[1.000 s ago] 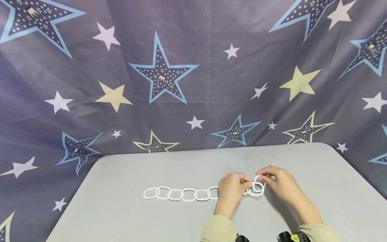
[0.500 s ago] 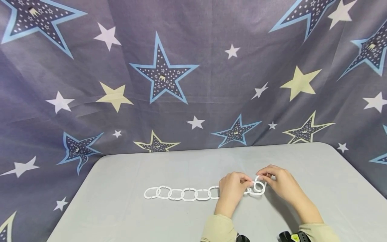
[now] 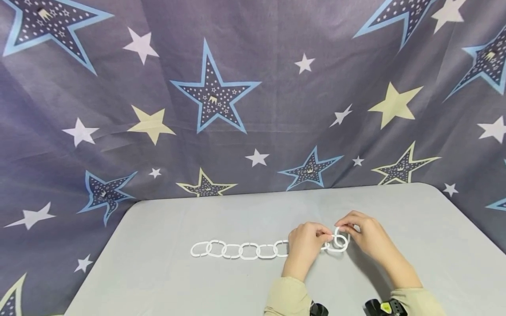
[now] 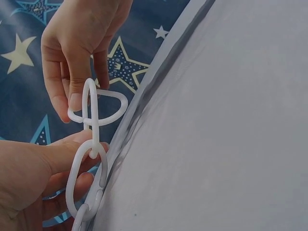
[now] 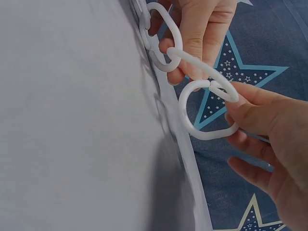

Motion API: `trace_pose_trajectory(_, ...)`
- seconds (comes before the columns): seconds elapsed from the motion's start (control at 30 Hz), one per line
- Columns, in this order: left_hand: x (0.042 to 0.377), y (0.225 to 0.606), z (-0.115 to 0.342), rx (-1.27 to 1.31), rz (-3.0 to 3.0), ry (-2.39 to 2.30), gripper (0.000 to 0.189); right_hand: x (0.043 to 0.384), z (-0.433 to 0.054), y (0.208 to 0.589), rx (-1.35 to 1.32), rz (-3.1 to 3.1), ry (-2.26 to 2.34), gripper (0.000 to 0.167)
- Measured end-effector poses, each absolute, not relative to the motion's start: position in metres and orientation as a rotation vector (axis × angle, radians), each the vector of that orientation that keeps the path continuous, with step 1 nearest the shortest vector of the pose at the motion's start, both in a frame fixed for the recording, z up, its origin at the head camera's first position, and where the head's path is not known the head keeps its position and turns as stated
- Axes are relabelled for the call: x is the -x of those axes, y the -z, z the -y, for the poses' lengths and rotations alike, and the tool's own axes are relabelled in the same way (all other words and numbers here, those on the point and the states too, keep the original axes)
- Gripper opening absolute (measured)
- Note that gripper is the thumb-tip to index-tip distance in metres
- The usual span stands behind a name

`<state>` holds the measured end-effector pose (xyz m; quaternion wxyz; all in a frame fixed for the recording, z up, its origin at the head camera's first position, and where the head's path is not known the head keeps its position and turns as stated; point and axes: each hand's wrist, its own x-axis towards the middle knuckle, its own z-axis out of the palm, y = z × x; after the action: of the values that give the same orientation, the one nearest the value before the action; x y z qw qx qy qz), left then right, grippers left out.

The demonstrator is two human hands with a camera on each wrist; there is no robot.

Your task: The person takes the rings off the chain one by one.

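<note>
A chain of white plastic links (image 3: pixel 249 258) stretches across the grey table, its left part lying flat. My left hand (image 3: pixel 305 248) pinches a link (image 5: pixel 211 70) near the chain's right end between thumb and fingers. Opposite it, my right hand (image 3: pixel 369 235) pinches the end link (image 5: pixel 185 115) by one side. In the left wrist view these two links cross each other, and the end link's small gap (image 5: pixel 210 83) shows against the other link in the right wrist view. Some links behind my left hand are hidden in the head view.
The grey table (image 3: pixel 166 281) has a rounded back edge close to a dark curtain (image 3: pixel 272 105) printed with stars. Black wrist devices (image 3: pixel 318 309) sit at both sleeves.
The head view has tilted slightly, shifting the whole scene a little. Both hands keep their pinch on the links, with hardly any movement between them.
</note>
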<state>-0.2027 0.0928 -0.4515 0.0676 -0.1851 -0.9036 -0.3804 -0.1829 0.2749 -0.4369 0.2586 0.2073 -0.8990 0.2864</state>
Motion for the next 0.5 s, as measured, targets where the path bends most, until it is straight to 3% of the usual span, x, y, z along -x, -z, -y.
trace_pose_trajectory(0.5, 0.2042, 0.4524, -0.0947, 0.581, 2.755, 1.137, 0.006, 0.1854, -0.2744, 0.4369, -0.581, 2.358, -0.768, 0.033)
